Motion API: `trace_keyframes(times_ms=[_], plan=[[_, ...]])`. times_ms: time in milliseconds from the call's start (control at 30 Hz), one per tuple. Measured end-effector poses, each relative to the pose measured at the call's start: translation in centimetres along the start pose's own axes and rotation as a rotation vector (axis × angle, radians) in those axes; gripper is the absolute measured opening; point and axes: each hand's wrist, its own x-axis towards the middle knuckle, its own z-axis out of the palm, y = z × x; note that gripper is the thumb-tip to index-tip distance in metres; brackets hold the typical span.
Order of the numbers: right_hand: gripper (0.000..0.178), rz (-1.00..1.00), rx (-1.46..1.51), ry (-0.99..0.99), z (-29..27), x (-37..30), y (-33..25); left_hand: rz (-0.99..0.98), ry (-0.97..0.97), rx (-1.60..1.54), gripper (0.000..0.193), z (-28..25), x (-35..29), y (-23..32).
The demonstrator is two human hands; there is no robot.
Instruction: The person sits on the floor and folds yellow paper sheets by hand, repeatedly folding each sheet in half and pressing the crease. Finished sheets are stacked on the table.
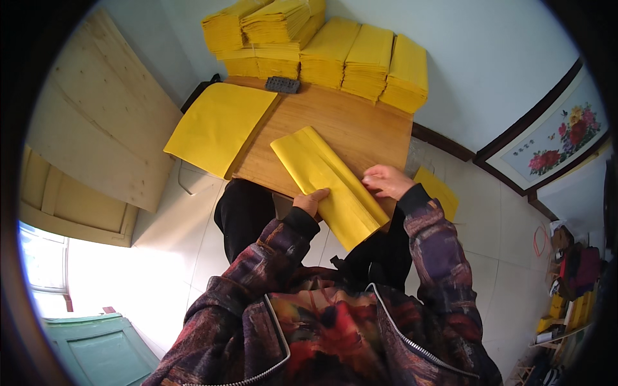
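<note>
A long folded piece of yellow paper point(331, 183) lies slantwise over the near edge of the wooden table, its lower end reaching past the edge above my lap. My left hand point(311, 201) grips its left side, thumb on top and the other fingers hidden beneath. At the paper's right side is my right hand point(389, 182), its fingers bent together close to the edge. Whether they pinch the paper or something small cannot be made out. To the left, flat yellow sheets point(222, 125) are stacked on the table.
Several thick bundles of yellow paper point(322, 55) line the back of the wooden table point(306, 116). A dark grey block point(282, 85) sits before them. Another yellow sheet point(438, 193) lies beyond my right forearm. A framed flower picture point(553, 135) leans at right; wooden boards point(103, 109) stand at left.
</note>
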Motion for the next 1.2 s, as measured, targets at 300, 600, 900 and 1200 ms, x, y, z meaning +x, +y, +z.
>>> trace_keyframes(times_ms=[300,600,900,1200], plan=[[0.016,-0.069,-0.046,-0.243,4.4,-12.6,8.0,0.018,0.085,-0.098,0.032,-0.6,-0.5,-1.0],[0.043,-0.169,0.636,-0.006,15.3,-4.1,10.0,0.008,-0.001,-0.24,0.029,-0.4,0.5,-3.0],[0.036,0.005,1.068,0.136,16.1,-4.8,8.5,-0.209,0.073,-0.128,0.027,-0.5,-3.0,-3.1],[0.033,0.002,1.056,0.113,16.7,-2.8,10.7,-0.23,0.077,-0.013,0.025,-2.4,-2.0,-6.5]])
